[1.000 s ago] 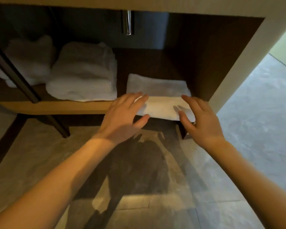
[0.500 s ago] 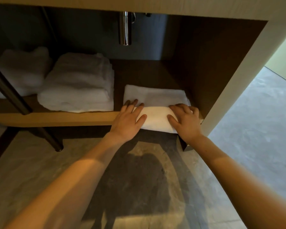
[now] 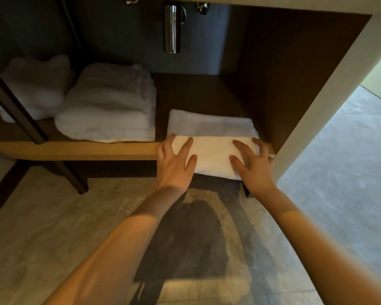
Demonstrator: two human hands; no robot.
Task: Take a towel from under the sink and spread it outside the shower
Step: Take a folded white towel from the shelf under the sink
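1. The left hand's (image 3: 176, 160) fingers (image 3: 188, 146) lie straight and spread on the left end of the towel (image 3: 211, 154), with the thumb on its front fold. They press on it rather than clasp it.
2. The right hand's (image 3: 254, 167) fingers (image 3: 239, 146) are bent and hooked over the towel's right end, with the thumb on the front fold, which looks like a light grip.
3. The folded towel sits at the right end of the shelf (image 3: 75, 149) under the sink. Its front fold hangs over the shelf edge between the two hands, and it does not look lifted yet.
4. Just beside it to the left is a thick stack of towels (image 3: 110, 111). Further left lies a loose white bundle (image 3: 35, 84). The drain pipe (image 3: 171, 27) hangs above and behind.
5. Likely risks:
   - The flat left hand may slide on the cloth, so only the right end comes out and the folds fall open onto the floor (image 3: 53, 216).
   - Pulling by the top layer alone could leave the lower layers on the shelf.
   - A leftward sweep could drag the neighbouring stack.
   - A high lift could knock the hands against the vanity's underside.
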